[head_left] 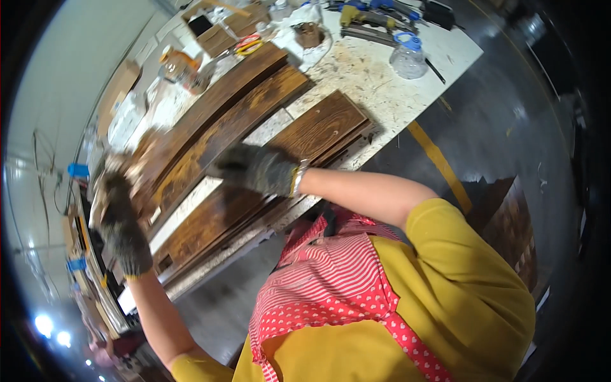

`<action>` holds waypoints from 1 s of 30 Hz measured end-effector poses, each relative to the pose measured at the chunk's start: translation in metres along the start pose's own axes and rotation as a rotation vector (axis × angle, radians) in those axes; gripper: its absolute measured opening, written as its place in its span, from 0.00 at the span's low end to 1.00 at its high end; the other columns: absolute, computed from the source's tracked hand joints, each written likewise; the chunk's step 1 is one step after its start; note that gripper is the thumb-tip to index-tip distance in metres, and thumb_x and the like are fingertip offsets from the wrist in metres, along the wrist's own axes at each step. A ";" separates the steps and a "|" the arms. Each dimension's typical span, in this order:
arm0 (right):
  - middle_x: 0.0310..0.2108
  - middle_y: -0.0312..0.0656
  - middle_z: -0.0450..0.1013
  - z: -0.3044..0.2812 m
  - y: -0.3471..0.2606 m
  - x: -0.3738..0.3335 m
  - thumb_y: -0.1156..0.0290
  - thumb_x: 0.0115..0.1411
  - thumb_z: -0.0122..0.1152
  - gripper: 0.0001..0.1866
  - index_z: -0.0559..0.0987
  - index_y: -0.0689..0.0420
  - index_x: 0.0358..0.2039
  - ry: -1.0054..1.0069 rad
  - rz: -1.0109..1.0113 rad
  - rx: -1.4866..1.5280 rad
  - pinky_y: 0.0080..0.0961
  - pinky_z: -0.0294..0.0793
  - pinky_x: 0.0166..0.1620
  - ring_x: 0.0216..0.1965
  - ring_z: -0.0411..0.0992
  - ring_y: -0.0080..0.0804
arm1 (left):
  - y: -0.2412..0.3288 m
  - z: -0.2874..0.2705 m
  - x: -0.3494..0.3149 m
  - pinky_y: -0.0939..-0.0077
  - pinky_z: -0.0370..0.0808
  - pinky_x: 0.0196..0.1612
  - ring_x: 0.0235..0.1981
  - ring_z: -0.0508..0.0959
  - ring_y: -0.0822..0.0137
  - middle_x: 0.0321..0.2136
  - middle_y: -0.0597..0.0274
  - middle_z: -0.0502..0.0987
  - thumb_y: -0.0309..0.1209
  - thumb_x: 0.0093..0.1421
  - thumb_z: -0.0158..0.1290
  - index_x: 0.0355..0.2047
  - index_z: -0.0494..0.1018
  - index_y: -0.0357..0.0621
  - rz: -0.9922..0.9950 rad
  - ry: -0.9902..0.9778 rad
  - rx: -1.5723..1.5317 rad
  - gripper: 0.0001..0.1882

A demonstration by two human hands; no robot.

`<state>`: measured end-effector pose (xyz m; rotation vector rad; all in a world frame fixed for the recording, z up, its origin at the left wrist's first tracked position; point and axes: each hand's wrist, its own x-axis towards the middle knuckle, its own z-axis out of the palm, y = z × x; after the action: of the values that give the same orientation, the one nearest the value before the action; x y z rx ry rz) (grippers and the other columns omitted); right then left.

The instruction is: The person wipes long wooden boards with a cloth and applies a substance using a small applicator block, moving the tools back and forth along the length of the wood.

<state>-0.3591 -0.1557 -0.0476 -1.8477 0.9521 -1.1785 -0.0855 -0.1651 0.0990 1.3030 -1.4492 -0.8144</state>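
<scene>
My left hand, in a dark grey knitted glove, reaches up at the left end of the brown wooden boards. Its fingers are smeared by motion against a blurred, crumpled brown-and-white bundle, and I cannot make out whether they grip it. Over the middle of the boards is my right hand, gloved alike, with blurred fingers pointing left. Beneath and beyond it run a long curved board with blotchy stain and a darker board behind. Nearer me lie a stained panel and a grained panel.
Along the table's far side stand an orange-capped bottle, scissors and a cardboard box. Nail guns and a clear jar sit at the far right. Yellow tape marks the floor.
</scene>
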 end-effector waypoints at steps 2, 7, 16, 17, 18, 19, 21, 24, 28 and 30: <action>0.39 0.52 0.75 0.013 0.013 0.006 0.45 0.68 0.52 0.26 0.79 0.58 0.42 -0.025 -0.014 0.066 0.44 0.69 0.47 0.45 0.72 0.49 | 0.021 0.086 0.020 0.76 0.77 0.47 0.43 0.78 0.72 0.44 0.62 0.78 0.33 0.66 0.57 0.54 0.74 0.37 0.228 -0.346 0.111 0.19; 0.65 0.45 0.61 0.025 0.034 -0.006 0.56 0.74 0.42 0.24 0.63 0.55 0.65 -0.080 0.386 1.198 0.34 0.58 0.66 0.64 0.62 0.37 | 0.008 0.266 0.031 0.59 0.76 0.56 0.54 0.76 0.48 0.51 0.54 0.77 0.28 0.51 0.58 0.55 0.74 0.50 1.255 -1.145 0.368 0.28; 0.56 0.50 0.72 0.044 0.044 -0.007 0.52 0.63 0.59 0.26 0.74 0.54 0.56 0.191 0.005 -0.056 0.43 0.66 0.58 0.58 0.68 0.50 | -0.046 0.400 0.028 0.60 0.77 0.46 0.46 0.77 0.54 0.46 0.56 0.75 0.33 0.56 0.53 0.51 0.73 0.54 1.583 -1.108 0.345 0.20; 0.54 0.51 0.73 0.043 0.044 -0.006 0.53 0.62 0.60 0.24 0.75 0.54 0.53 0.178 0.000 -0.055 0.43 0.68 0.56 0.55 0.69 0.50 | -0.034 0.411 0.037 0.61 0.78 0.46 0.46 0.78 0.54 0.45 0.55 0.76 0.33 0.57 0.54 0.50 0.74 0.53 1.449 -1.084 0.609 0.19; 0.52 0.51 0.73 0.042 0.043 -0.005 0.54 0.62 0.61 0.22 0.76 0.55 0.51 0.161 -0.006 -0.053 0.43 0.70 0.53 0.53 0.71 0.50 | -0.026 0.417 0.042 0.62 0.78 0.45 0.45 0.78 0.54 0.44 0.55 0.77 0.33 0.58 0.55 0.50 0.75 0.52 1.317 -1.112 0.864 0.18; 0.51 0.51 0.74 0.041 0.041 -0.005 0.55 0.62 0.61 0.21 0.77 0.55 0.49 0.140 -0.016 -0.057 0.43 0.72 0.51 0.50 0.73 0.50 | -0.013 0.424 0.057 0.63 0.78 0.45 0.44 0.79 0.56 0.39 0.54 0.79 0.35 0.60 0.56 0.47 0.77 0.48 1.467 -1.062 0.702 0.15; 0.44 0.50 0.75 0.039 0.035 -0.004 0.60 0.61 0.63 0.15 0.78 0.57 0.42 0.182 -0.024 0.143 0.42 0.74 0.45 0.44 0.74 0.48 | -0.005 0.416 0.063 0.64 0.78 0.49 0.44 0.79 0.58 0.38 0.53 0.80 0.37 0.63 0.55 0.44 0.77 0.46 0.826 -0.971 0.530 0.12; 0.39 0.50 0.73 0.037 0.030 -0.003 0.67 0.60 0.65 0.13 0.75 0.58 0.42 0.247 -0.002 0.259 0.42 0.73 0.46 0.41 0.73 0.49 | -0.014 0.398 0.057 0.60 0.78 0.50 0.45 0.78 0.55 0.39 0.53 0.78 0.39 0.62 0.58 0.44 0.76 0.48 1.062 -1.118 0.497 0.14; 0.49 0.54 0.74 0.031 0.029 -0.001 0.62 0.62 0.64 0.23 0.75 0.58 0.54 0.131 0.045 0.214 0.43 0.73 0.53 0.51 0.73 0.53 | -0.021 0.406 0.056 0.57 0.77 0.51 0.47 0.77 0.51 0.44 0.52 0.76 0.48 0.64 0.55 0.45 0.76 0.51 0.952 -1.271 0.875 0.17; 0.44 0.53 0.74 0.029 0.026 0.000 0.61 0.60 0.64 0.18 0.75 0.58 0.47 0.127 0.065 0.142 0.43 0.72 0.49 0.47 0.73 0.53 | -0.011 0.415 0.067 0.60 0.77 0.50 0.47 0.78 0.52 0.43 0.52 0.77 0.48 0.65 0.54 0.45 0.76 0.54 0.845 -1.111 0.994 0.16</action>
<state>-0.3376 -0.1623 -0.0791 -1.6346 0.9654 -1.3014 -0.4716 -0.2848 -0.0161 0.5969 -3.2462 -0.1249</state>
